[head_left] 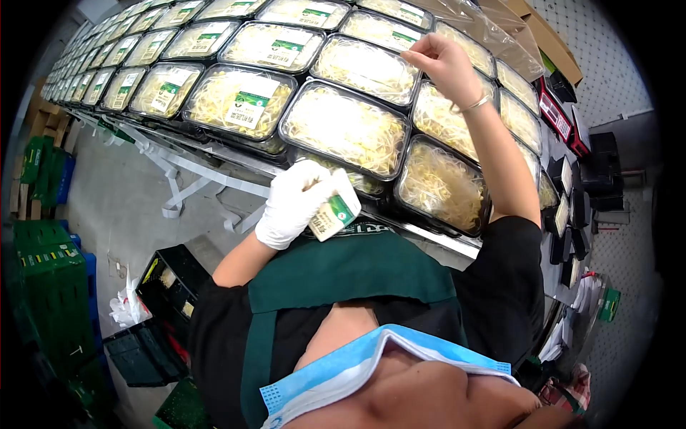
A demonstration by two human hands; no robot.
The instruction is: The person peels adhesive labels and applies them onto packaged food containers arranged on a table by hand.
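Observation:
My left hand (pixel 296 204), in a white glove, is closed on a white-and-green printed label (pixel 333 214) in front of the apron. It is close to the near edge of the table, below an unlabelled clear-lidded tray of bean sprouts (pixel 346 127). My bare right hand (pixel 446 64) reaches over the trays at the upper right, thumb and fingers pinched together. Its fingertips are beside a label (pixel 402 36) on a farther tray; anything between them is too small to make out. Nearer me sits another unlabelled tray (pixel 441 184).
Rows of sprout trays, many with green-and-white labels (pixel 251 100), cover the table. White strapping (pixel 193 182) hangs off its edge. Dark crates (pixel 146 350) and green crates (pixel 53 279) stand on the floor at left. A cardboard box (pixel 547 36) and black trays (pixel 564 243) are at right.

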